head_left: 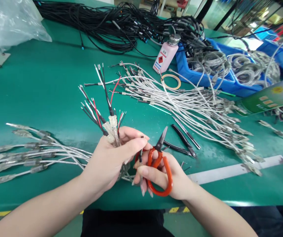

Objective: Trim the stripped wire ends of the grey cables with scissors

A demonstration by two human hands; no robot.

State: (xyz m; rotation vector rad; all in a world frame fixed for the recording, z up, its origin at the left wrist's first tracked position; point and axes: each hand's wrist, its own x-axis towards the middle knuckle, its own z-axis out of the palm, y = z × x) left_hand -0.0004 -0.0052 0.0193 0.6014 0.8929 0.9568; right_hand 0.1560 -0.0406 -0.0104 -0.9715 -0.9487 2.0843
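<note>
My left hand is closed around several clear-jacketed cables, whose stripped ends fan upward in red, black, white and green wires. Its thumb and forefinger pinch the black tip of one more cable end. Beside it, my right hand holds orange-handled scissors, blades closed and pointing up. The right thumb and fingers also steady the lower part of that same cable end. The cables' other ends, with clear plugs, trail across the table to the left. Some of the bundle is hidden behind the hands.
Black-handled cutters and tweezers lie right of the scissors, near a steel ruler. Beyond are white cables, a tape roll, a pink bottle, blue bins, a green can and black cables.
</note>
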